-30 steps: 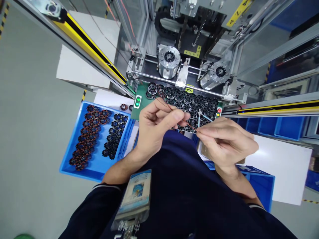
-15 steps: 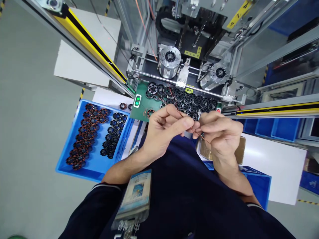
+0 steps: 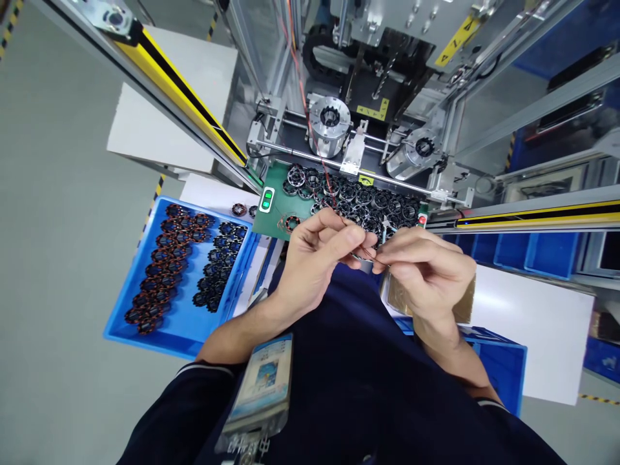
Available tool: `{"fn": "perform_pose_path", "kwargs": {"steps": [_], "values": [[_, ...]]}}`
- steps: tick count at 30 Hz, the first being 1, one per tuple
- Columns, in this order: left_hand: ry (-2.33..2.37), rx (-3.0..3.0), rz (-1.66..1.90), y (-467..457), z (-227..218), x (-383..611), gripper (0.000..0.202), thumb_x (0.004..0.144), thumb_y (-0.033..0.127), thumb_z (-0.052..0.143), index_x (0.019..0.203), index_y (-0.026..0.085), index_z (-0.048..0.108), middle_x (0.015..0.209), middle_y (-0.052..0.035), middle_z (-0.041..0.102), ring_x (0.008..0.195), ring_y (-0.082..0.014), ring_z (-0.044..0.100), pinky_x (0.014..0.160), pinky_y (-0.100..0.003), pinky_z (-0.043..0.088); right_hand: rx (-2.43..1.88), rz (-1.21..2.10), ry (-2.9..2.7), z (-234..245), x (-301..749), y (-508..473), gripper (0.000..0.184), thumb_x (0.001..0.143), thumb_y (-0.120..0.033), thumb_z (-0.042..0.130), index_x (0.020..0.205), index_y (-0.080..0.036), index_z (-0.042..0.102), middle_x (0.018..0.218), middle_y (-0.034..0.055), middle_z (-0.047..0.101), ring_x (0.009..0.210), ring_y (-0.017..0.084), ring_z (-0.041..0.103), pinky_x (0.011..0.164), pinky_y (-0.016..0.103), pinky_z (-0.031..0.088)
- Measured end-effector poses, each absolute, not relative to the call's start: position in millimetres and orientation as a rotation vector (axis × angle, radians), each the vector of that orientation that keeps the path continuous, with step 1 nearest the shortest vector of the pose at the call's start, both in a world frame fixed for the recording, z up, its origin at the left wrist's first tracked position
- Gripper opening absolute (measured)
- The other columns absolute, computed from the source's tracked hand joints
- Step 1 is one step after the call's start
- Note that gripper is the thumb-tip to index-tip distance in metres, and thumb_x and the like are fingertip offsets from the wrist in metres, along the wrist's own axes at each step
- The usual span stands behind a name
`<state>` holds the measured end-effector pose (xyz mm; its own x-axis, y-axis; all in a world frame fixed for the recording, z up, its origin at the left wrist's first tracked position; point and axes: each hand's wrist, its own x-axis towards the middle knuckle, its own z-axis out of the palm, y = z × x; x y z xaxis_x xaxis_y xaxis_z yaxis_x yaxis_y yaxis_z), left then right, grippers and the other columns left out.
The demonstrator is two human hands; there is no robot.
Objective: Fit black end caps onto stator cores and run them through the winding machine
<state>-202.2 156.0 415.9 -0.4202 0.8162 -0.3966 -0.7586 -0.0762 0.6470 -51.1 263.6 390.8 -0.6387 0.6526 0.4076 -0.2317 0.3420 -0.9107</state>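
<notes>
A badge (image 3: 264, 374) hangs at the person's chest, lying at a slant; its small print is unreadable. A yellow sticker (image 3: 456, 42) on the machine, upper right, shows a letter that looks like Z between black triangles. An L-shaped yellow label (image 3: 372, 111) lower down has black marks too small to read.

A thin reddish wire (image 3: 303, 97) comes down from the top edge, past the left metal cylinder (image 3: 329, 139), to the hands in front of the chest. The left hand (image 3: 317, 255) pinches it between thumb and fingers; the right hand (image 3: 426, 265) pinches it just beside. Its end cannot be made out.

Behind the hands, dark rings (image 3: 349, 190) crowd a green bench (image 3: 275, 175), the nearest ones partly covered by fingers. Blue-handled cutters (image 3: 386, 229) show beyond the right hand, which hides part of them. A copper-wound ring (image 3: 293, 224) lies near the left hand. At left, a blue bin (image 3: 112, 328) holds copper-wound and darker rings in separate groups. A brown block (image 3: 465, 303) is half hidden behind the right wrist.
</notes>
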Motion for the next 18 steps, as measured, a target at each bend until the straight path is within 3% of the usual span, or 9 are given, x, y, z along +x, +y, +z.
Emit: {"fn": "perform_pose_path", "kwargs": {"steps": [4, 8, 11, 15, 18], "values": [[1.038, 0.017, 1.743, 156, 415, -200, 0.045, 0.078, 0.047, 0.114, 0.084, 0.025, 0.075, 0.085, 0.0060, 0.090, 0.071, -0.0124, 0.087, 0.056, -0.013, 0.065, -0.389, 1.273, -1.886, 391, -53, 257, 0.007, 0.105, -0.022, 0.087, 0.109, -0.026, 0.089, 0.091, 0.0024, 0.088, 0.072, 0.019, 0.080, 0.067, 0.034, 0.066], [1.109, 0.056, 1.774, 156, 413, -198, 0.048, 0.078, 0.050, 0.114, 0.083, 0.024, 0.074, 0.084, 0.0058, 0.088, 0.077, -0.0140, 0.088, 0.069, -0.020, 0.071, -0.458, 1.176, -1.956, 386, -53, 248, 0.005, 0.107, -0.021, 0.082, 0.110, -0.026, 0.082, 0.090, 0.0014, 0.085, 0.074, 0.019, 0.078, 0.067, 0.035, 0.064], [1.167, 0.086, 1.791, 156, 412, -197, 0.049, 0.075, 0.050, 0.115, 0.080, 0.024, 0.074, 0.083, 0.0050, 0.087, 0.081, -0.0146, 0.088, 0.068, -0.020, 0.069, -0.507, 1.100, -1.917, 383, -55, 245, 0.004, 0.111, -0.024, 0.076, 0.108, -0.026, 0.076, 0.086, 0.0004, 0.081, 0.074, 0.019, 0.076, 0.067, 0.037, 0.063], [1.185, 0.112, 1.783, 157, 411, -195, 0.045, 0.069, 0.050, 0.118, 0.073, 0.026, 0.080, 0.077, 0.0055, 0.084, 0.066, -0.0093, 0.077, 0.057, -0.017, 0.062, -0.544, 1.019, -1.805, 381, -59, 246, 0.007, 0.113, -0.027, 0.072, 0.106, -0.027, 0.075, 0.082, -0.0006, 0.079, 0.070, 0.020, 0.075, 0.066, 0.039, 0.060], [1.096, 0.123, 1.805, 158, 411, -193, 0.036, 0.074, 0.043, 0.116, 0.076, 0.028, 0.084, 0.076, 0.0075, 0.084, 0.060, -0.0061, 0.075, 0.058, -0.014, 0.063, -0.554, 0.924, -1.772, 381, -59, 246, 0.007, 0.113, -0.026, 0.073, 0.111, -0.028, 0.080, 0.080, -0.0005, 0.079, 0.066, 0.022, 0.074, 0.063, 0.040, 0.059]]}}
